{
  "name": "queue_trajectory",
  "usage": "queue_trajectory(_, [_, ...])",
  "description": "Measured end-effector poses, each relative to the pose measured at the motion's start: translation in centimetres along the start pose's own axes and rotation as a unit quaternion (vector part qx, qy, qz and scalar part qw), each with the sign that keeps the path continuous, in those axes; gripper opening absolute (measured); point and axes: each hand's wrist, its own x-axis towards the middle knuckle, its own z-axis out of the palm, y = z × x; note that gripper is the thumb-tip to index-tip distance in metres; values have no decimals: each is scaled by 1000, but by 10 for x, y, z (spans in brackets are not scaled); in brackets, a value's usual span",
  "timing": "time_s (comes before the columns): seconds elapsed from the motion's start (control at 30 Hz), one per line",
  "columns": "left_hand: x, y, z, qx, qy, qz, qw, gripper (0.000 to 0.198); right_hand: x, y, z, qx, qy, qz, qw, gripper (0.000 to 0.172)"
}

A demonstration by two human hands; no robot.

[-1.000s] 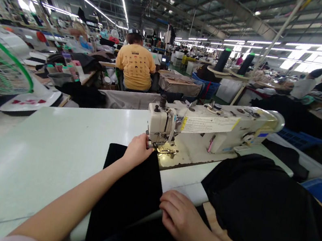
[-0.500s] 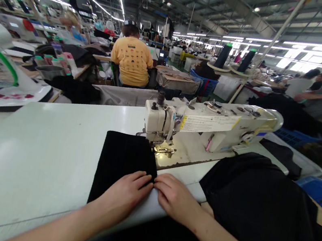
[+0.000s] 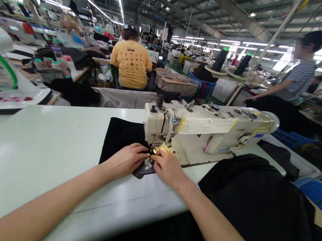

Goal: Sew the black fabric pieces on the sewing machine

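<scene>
The left hand (image 3: 128,159) is pinching the black cloth (image 3: 120,135); whether the right hand (image 3: 168,166) is, I can't tell. Straying under the sewing machine (image 3: 222,139), they could be getting poked.

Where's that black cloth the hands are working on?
In the head view, the black cloth lies on the pale table at the left end of the sewing machine, partly under the left hand.

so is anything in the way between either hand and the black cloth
Nothing visible. The left hand is on the cloth; the right hand is close beside it at the machine, its contact with the cloth unclear. The black pile lies right of both hands.
</scene>
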Motion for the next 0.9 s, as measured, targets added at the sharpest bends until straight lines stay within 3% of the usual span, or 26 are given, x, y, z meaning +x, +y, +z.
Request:
queue_trajectory(0.1, [4, -9, 2, -25, 16, -23, 999, 30, -9, -9, 0, 8, 11, 10, 1000, 22])
queue_trajectory(0.23, [1, -17, 10, -22, 43, -69, 996, 35, -43, -31, -2, 29, 26, 16, 999, 32])
queue_trajectory(0.4, [-5, -19, 18, -11, 36, -106, 994, 40, -73, -43, -5, 44, 37, 6, 998, 37])
queue_trajectory(0.53, [-31, 4, 6, 7, 18, -108, 994, 37, -75, -42, -5, 39, 36, -1, 999, 37])
queue_trajectory(0.7, [-78, 51, -11, 77, -53, -44, 995, 39, -75, -41, -3, 51, 52, 3, 997, 35])
queue_trajectory(0.77, [-87, 64, -12, 111, -73, -38, 990, 42, -75, -40, -2, 55, 57, 4, 997, 34])
queue_trajectory(0.9, [-88, 78, -15, 124, -76, -60, 988, 30, -78, -41, -5, 74, 52, 9, 996, 32])
